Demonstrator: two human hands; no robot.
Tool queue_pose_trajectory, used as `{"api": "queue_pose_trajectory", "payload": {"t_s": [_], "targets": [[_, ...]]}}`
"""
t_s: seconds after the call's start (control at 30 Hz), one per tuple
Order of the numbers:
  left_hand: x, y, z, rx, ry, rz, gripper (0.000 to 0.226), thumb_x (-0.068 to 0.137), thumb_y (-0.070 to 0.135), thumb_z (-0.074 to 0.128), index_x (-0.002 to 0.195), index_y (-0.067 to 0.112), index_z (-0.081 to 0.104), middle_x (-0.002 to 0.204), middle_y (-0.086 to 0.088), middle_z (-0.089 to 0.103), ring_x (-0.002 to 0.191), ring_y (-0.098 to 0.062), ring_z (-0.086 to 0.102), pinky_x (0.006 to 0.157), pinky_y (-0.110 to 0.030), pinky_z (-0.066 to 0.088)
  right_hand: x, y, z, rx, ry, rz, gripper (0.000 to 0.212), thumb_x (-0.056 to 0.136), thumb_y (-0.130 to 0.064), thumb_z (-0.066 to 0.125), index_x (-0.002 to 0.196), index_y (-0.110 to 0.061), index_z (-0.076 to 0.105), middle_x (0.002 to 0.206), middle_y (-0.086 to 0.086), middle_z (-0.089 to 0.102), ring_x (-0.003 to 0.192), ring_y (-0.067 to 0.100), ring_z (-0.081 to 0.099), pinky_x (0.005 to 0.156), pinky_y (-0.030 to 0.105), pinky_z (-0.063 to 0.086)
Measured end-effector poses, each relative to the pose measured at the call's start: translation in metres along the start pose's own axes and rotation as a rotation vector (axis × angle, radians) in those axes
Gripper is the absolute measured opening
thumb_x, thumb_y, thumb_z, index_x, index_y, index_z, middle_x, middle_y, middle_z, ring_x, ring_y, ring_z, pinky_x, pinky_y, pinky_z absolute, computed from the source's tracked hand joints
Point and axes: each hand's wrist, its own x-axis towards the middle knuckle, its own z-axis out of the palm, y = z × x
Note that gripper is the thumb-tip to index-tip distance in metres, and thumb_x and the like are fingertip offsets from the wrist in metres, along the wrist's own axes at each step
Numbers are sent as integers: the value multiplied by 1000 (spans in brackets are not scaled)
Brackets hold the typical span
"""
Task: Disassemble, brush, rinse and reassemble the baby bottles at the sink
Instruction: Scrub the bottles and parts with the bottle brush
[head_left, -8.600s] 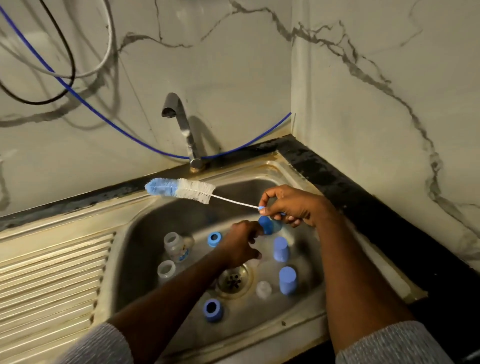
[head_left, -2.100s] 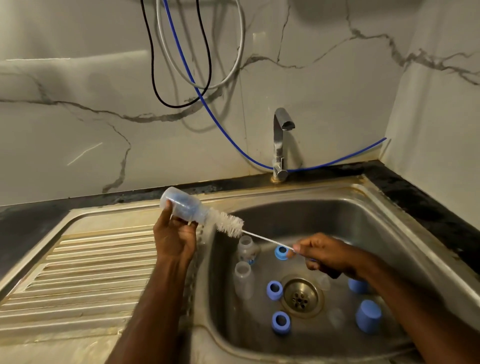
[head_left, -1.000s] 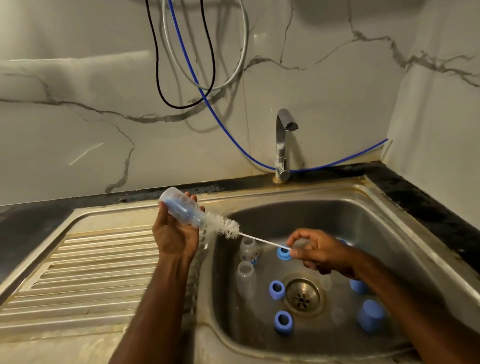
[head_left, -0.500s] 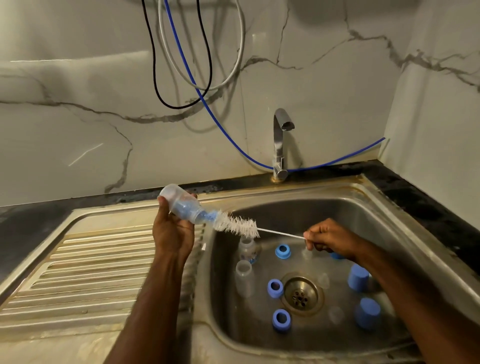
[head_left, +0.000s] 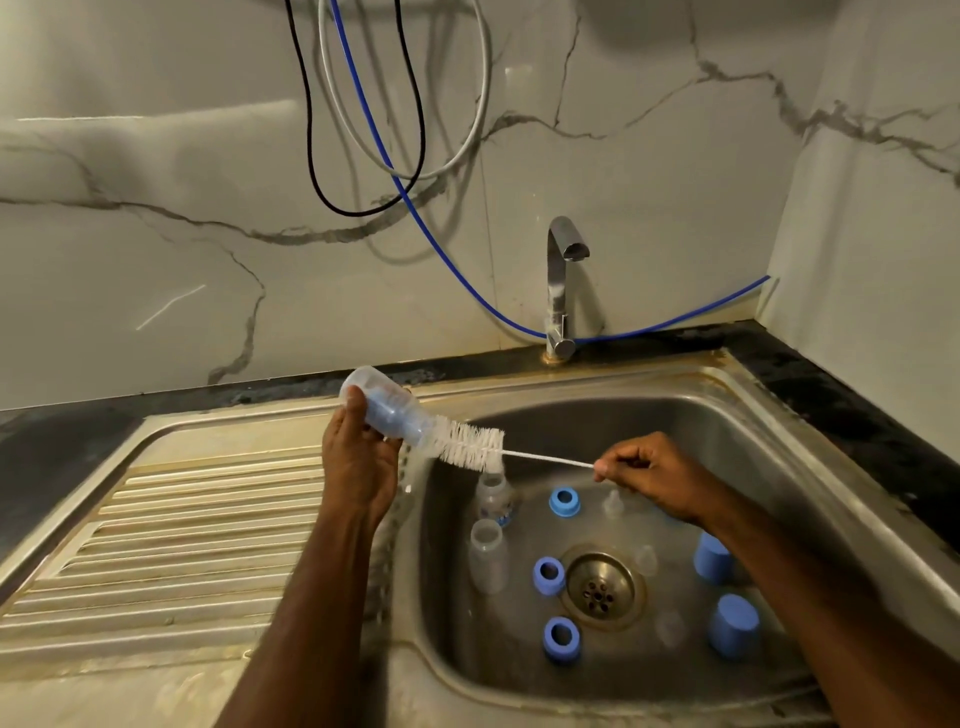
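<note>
Bottle (head_left: 387, 408) gripped by left hand (head_left: 358, 462) (right hand (head_left: 649, 470) pinches brush (head_left: 472, 444)).

Above me black (head_left: 311, 130), white (head_left: 480, 93) and blue (head_left: 441, 249) cables hung looped against the veined marble wall (head_left: 156, 234). A dark countertop strip (head_left: 831, 395) ran along its foot.

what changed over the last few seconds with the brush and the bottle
The left hand took up a bottle that it did not hold at first and tilts it over the sink edge. The right hand drove the brush in, blue tip inside, stroking in and out. The parts in the basin stayed.
</note>
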Motion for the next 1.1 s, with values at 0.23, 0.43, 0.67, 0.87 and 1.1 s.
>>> {"api": "queue_pose_trajectory", "payload": {"t_s": [0.23,0.43,0.67,0.87,1.1], "targets": [[3,-7,-6,103,119,71,54,97,40,62,141,12,50,134,-16,59,113,-30,67,77,-37,62,-1,-6,6,-161,171,-82,12,89,-24,73,87,-36,73,81,-12,73,82,3,68,79,25,55],[9,-6,-7,72,181,130,46,98,34,62,138,14,52,129,-12,62,114,-28,67,84,-40,60,1,1,-6,-126,279,-30,15,81,-25,80,81,-38,74,79,-14,73,79,4,69,79,34,58],[11,-8,1,8,245,120,49,97,35,63,140,16,50,128,-7,61,112,-24,66,81,-36,61,3,-5,-8,34,238,16,11,85,-15,77,82,-26,75,72,-2,73,58,6,63,53,16,47],[6,-19,0,-238,181,-66,88,77,50,75,148,12,41,139,-19,58,118,-37,66,105,-55,50,0,-16,8,164,78,86,14,96,-13,62,86,-8,71,57,0,57,45,1,47,46,14,39],[7,-22,0,-208,238,-10,58,94,45,61,140,12,46,131,-15,62,112,-33,69,95,-47,58,-1,-19,21,113,85,72,9,92,-12,69,83,-14,71,58,1,62,46,1,51,48,17,41]]}}
